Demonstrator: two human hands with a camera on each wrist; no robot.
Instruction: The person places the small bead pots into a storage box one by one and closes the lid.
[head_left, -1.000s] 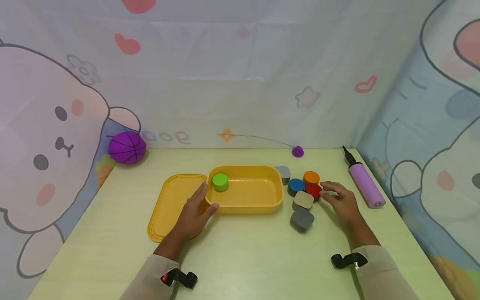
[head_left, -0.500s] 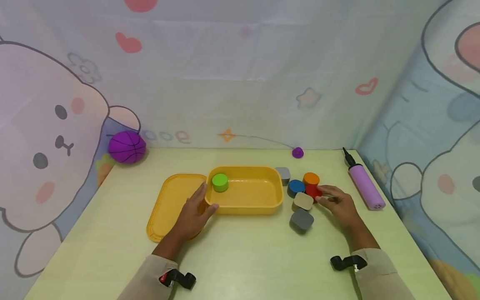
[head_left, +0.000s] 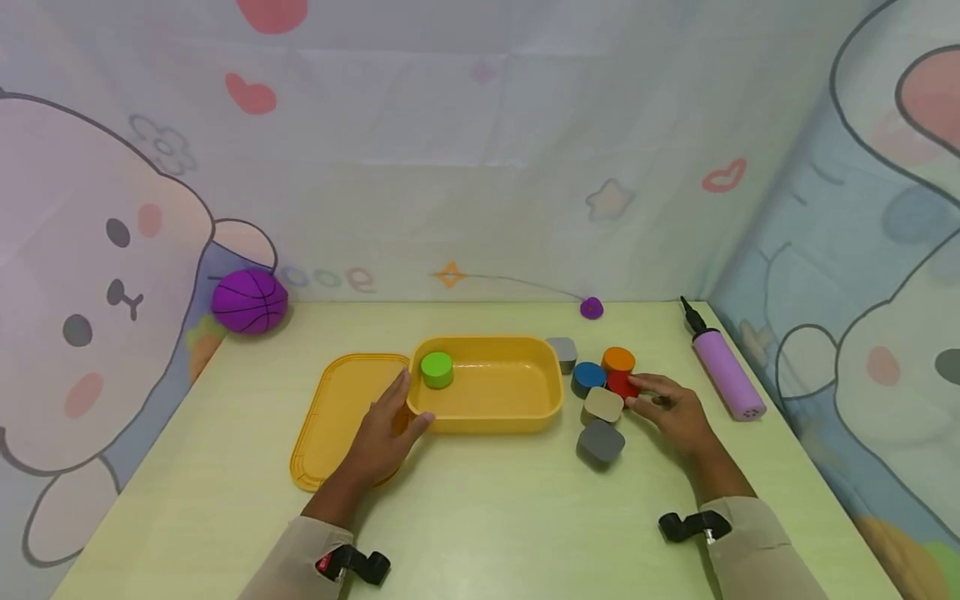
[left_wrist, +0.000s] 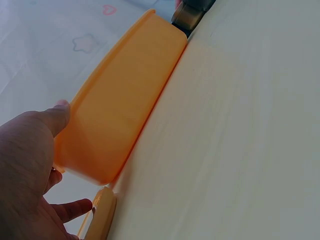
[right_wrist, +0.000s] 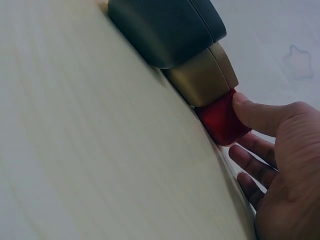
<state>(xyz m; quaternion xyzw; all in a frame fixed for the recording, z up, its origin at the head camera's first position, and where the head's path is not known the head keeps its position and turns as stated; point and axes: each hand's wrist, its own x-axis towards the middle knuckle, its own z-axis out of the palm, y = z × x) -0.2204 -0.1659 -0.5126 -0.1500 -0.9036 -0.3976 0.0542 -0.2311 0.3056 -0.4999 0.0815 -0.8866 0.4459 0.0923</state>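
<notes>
My left hand (head_left: 382,427) lies on the yellow lid (head_left: 330,417) with straight fingers, its thumb against the left corner of the open yellow box (head_left: 487,421). A green disc (head_left: 437,369) sits inside the box at its left end. In the left wrist view the left hand (left_wrist: 25,175) flanks the yellow box (left_wrist: 120,115) wall. My right hand (head_left: 671,408) pinches a red block (head_left: 619,383) between thumb and fingers. In the right wrist view the thumb of my right hand (right_wrist: 285,165) presses the red block (right_wrist: 220,120), which touches a beige block (right_wrist: 202,80).
Around the red block lie a beige block (head_left: 603,405), a dark grey block (head_left: 600,442), a blue disc (head_left: 587,377), an orange disc (head_left: 618,359) and a grey block (head_left: 562,352). A lilac pump (head_left: 723,375) lies far right, a purple ball (head_left: 249,302) back left.
My right hand has slid a little left and its thumb and fingers have closed on the red block. The left hand has stayed at the box.
</notes>
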